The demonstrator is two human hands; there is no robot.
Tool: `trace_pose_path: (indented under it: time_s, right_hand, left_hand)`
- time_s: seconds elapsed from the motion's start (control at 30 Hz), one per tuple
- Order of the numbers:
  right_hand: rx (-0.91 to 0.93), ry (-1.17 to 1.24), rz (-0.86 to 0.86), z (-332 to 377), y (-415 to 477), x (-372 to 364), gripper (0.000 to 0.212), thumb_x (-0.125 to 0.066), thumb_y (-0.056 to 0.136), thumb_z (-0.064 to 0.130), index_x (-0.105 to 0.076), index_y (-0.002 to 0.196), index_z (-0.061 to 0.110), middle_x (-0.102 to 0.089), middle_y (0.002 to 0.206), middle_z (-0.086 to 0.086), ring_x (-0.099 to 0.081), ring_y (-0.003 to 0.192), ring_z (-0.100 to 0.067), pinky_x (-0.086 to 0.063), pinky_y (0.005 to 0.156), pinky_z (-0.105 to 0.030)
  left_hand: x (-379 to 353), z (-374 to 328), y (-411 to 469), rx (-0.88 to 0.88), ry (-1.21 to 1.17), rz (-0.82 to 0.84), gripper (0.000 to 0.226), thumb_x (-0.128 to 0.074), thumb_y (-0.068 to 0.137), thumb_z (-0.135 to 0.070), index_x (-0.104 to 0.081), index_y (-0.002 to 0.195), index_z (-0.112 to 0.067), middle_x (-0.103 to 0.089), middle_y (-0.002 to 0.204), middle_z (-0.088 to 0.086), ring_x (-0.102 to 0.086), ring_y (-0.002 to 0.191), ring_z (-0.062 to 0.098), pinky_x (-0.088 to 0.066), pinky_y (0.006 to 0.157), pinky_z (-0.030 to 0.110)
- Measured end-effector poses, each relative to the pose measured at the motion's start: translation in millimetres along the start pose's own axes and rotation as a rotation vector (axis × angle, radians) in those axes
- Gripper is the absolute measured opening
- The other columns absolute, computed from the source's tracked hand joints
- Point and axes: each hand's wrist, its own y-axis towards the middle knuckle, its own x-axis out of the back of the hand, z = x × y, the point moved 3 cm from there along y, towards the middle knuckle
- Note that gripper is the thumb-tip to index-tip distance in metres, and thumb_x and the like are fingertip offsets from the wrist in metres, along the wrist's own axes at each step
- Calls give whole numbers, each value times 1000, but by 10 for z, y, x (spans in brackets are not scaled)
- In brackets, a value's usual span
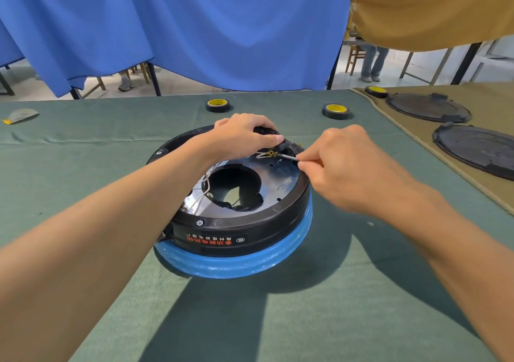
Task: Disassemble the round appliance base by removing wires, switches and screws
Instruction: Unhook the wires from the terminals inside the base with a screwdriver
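Note:
The round appliance base (244, 233) lies upside down on the green cloth, with a black rim, a blue film-wrapped band below and a shiny metal plate with a large central hole. My left hand (244, 136) grips a black switch block (267, 131) at the far rim. My right hand (345, 164) pinches a grey wire (286, 156) that ends in a brass terminal (271, 153) beside that block. A thin white wire (205, 186) loops at the hole's left edge. A hex screw (199, 222) sits in the near rim.
Two rolls of black tape with yellow cores (218, 105) (336, 110) stand behind the base, and a third (376, 91) at the far right. Two black round covers (427, 107) (478, 150) lie on a tan cloth to the right. A grey scrap (20, 115) lies far left. Blue curtain behind.

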Motion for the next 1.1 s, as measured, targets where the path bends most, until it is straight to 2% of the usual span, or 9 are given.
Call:
trace_pose_path:
  time_s: [0.07, 0.2, 0.43, 0.6, 0.8, 1.0, 1.03, 1.07, 1.1]
  right_hand:
    - [-4, 33, 0, -62, 30, 25, 25, -54, 88, 14, -69, 75, 0, -47, 55, -23, -32, 52, -25, -39, 52, -43]
    - [-9, 97, 29, -139, 83, 18, 21, -56, 85, 13, -66, 91, -5, -59, 71, -25, -26, 50, -12, -30, 50, -38]
    - [38, 6, -58, -52, -12, 6, 26, -54, 88, 16, -67, 71, 0, -34, 49, -14, -27, 55, -24, -37, 53, -41]
    - [51, -65, -85, 11, -76, -7, 28, -50, 91, 18, -66, 71, 7, -49, 57, -8, -48, 69, -34, -42, 62, -41]
    - [66, -62, -67, 27, -51, -31, 33, -50, 93, 18, -54, 61, 14, -33, 50, 2, -41, 63, -28, -33, 57, -33]
    - [28, 122, -8, -125, 47, 17, 22, -57, 87, 12, -65, 89, -8, -58, 68, -26, -31, 55, -24, -34, 54, -31]
    - [19, 163, 13, -154, 64, 24, 22, -57, 85, 13, -64, 95, -6, -64, 81, -24, -40, 57, -25, -36, 56, -32]
    - [11, 186, 33, -176, 75, 21, 23, -57, 84, 14, -63, 97, -4, -63, 89, -24, -31, 57, -4, -38, 58, -33]
    - [8, 190, 37, -186, 78, 17, 23, -57, 84, 15, -64, 97, -3, -64, 85, -24, -49, 94, -25, -41, 59, -32]
  left_hand:
    - [1, -10, -5, -3, 4, 5, 33, -50, 95, -48, -59, 121, -31, -59, 122, -9, -48, 116, 17, -29, 109, 44]
    - [9, -25, -7, -2, 5, 2, 33, -50, 94, -49, -59, 120, -32, -58, 122, -10, -47, 117, 16, -28, 110, 43]
    - [12, -1, 1, 1, -11, 2, 30, -50, 94, -50, -60, 117, -33, -58, 116, -12, -48, 115, 16, -29, 109, 44]
    - [-4, 5, 10, -3, -10, 8, 30, -50, 94, -50, -59, 117, -34, -56, 111, -13, -48, 113, 15, -30, 108, 43]
    - [-7, 2, 13, -5, 7, 8, 32, -49, 95, -49, -57, 121, -32, -54, 112, -12, -46, 112, 16, -30, 108, 44]
    - [-4, -8, -3, -15, 7, 5, 32, -49, 95, -48, -58, 121, -31, -57, 117, -9, -47, 115, 18, -30, 108, 44]
    - [-4, -11, -3, -15, 9, 6, 32, -49, 95, -48, -58, 122, -31, -57, 120, -8, -47, 115, 17, -29, 108, 44]
    - [-6, -13, -4, -13, 11, 7, 32, -49, 96, -48, -57, 122, -32, -57, 123, -7, -46, 115, 17, -29, 109, 44]
    - [-5, -10, -6, -11, 12, 8, 33, -48, 96, -48, -57, 123, -32, -56, 125, -7, -46, 117, 17, -28, 109, 45]
